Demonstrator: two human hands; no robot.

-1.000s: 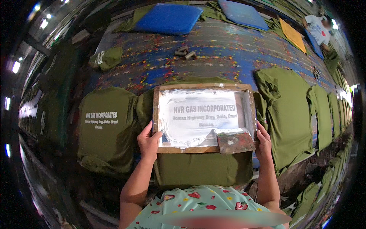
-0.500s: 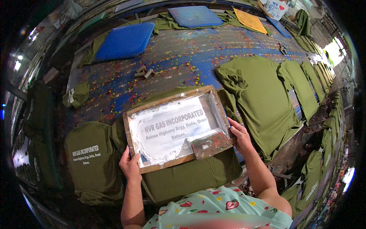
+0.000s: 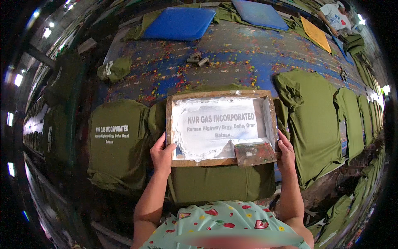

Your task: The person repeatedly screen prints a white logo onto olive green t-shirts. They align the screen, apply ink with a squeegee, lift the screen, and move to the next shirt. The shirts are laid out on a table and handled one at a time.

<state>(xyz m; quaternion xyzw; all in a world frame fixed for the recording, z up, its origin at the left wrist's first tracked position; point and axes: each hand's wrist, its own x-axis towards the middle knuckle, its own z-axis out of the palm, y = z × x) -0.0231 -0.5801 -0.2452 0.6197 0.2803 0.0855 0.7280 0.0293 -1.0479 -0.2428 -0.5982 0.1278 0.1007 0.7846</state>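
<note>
My left hand (image 3: 161, 152) grips the left side of a wooden screen-printing frame (image 3: 199, 93), and my right hand (image 3: 285, 151) holds its right side. The mesh (image 3: 215, 145) is smeared with white ink around block lettering. A stained, flat squeegee (image 3: 253, 152) rests across the frame's lower right corner. Beneath the frame lies an olive green shirt (image 3: 219, 184), its lower part showing. Just left is a similar shirt (image 3: 116, 162) with white lettering on it.
More olive shirts (image 3: 311, 133) line the table (image 3: 224, 54) to the right. Blue pads (image 3: 178, 24) and a yellow pad (image 3: 315, 35) lie along the far side, small blocks (image 3: 197, 59) mid-table. A person (image 3: 338, 18) in a white shirt bends at upper right.
The view swung rightward half a second ago, with the frame appearing slanted, and has returned. My grip looks unchanged. The person at upper right has an arm lowered toward the table.
</note>
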